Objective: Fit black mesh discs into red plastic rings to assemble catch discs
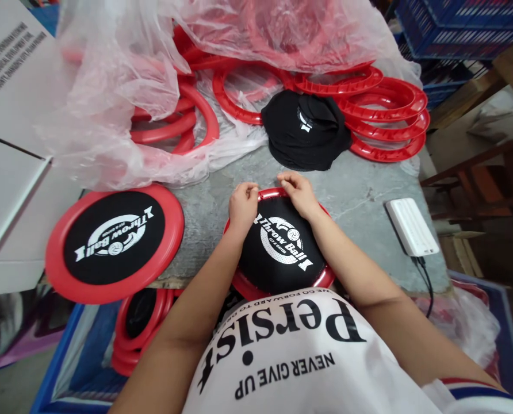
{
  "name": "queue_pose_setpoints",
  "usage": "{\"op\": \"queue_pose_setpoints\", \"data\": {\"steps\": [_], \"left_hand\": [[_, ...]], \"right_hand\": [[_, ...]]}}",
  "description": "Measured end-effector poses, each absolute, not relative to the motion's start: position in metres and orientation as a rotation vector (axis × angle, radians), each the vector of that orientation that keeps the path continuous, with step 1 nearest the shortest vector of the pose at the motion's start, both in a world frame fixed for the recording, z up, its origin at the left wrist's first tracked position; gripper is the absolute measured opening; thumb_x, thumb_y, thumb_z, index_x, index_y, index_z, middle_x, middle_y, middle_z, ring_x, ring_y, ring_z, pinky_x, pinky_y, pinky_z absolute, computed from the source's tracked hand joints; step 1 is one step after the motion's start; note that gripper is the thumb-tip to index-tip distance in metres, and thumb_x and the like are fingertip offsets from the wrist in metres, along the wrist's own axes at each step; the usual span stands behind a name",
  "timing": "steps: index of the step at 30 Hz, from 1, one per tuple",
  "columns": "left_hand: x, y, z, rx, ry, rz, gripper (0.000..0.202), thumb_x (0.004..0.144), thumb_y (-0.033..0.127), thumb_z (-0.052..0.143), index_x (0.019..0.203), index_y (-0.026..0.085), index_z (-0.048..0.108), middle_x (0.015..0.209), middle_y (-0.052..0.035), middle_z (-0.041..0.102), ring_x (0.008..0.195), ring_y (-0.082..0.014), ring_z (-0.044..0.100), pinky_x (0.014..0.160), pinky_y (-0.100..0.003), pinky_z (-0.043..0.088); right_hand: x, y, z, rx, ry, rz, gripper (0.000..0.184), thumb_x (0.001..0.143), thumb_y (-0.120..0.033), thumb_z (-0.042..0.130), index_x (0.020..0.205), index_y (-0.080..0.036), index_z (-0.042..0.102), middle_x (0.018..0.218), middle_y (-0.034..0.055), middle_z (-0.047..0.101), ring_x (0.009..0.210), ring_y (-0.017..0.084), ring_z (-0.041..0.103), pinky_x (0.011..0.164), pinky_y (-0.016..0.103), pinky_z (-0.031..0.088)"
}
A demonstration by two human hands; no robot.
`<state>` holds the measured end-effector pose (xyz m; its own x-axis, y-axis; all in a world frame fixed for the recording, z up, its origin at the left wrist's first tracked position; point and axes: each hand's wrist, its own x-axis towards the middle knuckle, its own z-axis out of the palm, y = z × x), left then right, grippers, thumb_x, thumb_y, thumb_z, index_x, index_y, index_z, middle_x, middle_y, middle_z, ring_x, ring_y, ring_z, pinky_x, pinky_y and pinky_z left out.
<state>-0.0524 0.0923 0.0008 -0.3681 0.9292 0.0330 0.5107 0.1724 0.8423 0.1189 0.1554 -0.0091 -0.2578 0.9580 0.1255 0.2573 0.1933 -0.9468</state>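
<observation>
Close to my body lies a throw ball disc [278,247], a black printed cloth set in a glossy red ring. My left hand [242,208] is at the far left of its rim, thumb and fingertips pinched together at the edge. Along the far right of the same rim, my right hand [298,192] pinches in a similar way, fingers curled. What exactly sits between the fingertips is too small to make out. Another disc [116,238] with a matte red rim and the same print rests to the left.
Beyond my hands is a stack of black cloths [306,132], beside piled red rings [388,121]. Clear plastic bags [122,86] cover more rings. A white power bank [412,227] with a cable lies right. A blue crate [67,356] holding discs stands below the table edge.
</observation>
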Motion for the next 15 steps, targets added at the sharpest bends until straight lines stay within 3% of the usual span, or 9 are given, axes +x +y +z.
{"op": "queue_pose_setpoints", "data": {"steps": [4,9,15], "left_hand": [[-0.055,0.094,-0.004,1.152,1.908,1.338,0.025,0.092,0.020,0.047,0.108,0.020,0.065,0.098,-0.0047,0.075,0.089,-0.0164,0.069,0.086,-0.029,0.054],[-0.062,0.090,0.008,1.044,1.910,1.343,0.031,0.088,0.013,0.041,0.109,0.020,0.063,0.104,-0.0066,0.074,0.089,-0.0151,0.070,0.083,-0.028,0.057],[-0.070,0.056,0.033,1.687,1.927,1.022,0.032,0.092,0.015,0.043,0.105,0.023,0.071,0.114,-0.0071,0.076,0.113,-0.0222,0.066,0.105,-0.041,0.050]], "right_hand": [[0.120,0.157,-0.014,-1.174,-1.349,1.306,0.025,0.088,-0.036,0.060,0.106,-0.022,0.070,0.108,0.0064,0.076,0.101,0.020,0.070,0.100,0.042,0.056],[0.119,0.157,-0.015,-1.173,-1.418,1.249,0.026,0.083,-0.039,0.065,0.102,-0.021,0.072,0.111,0.0063,0.076,0.101,0.020,0.069,0.100,0.042,0.055],[0.120,0.152,-0.011,-1.165,-1.634,1.087,0.022,0.089,-0.032,0.059,0.101,-0.021,0.074,0.108,0.0062,0.077,0.102,0.021,0.070,0.101,0.042,0.054]]}}
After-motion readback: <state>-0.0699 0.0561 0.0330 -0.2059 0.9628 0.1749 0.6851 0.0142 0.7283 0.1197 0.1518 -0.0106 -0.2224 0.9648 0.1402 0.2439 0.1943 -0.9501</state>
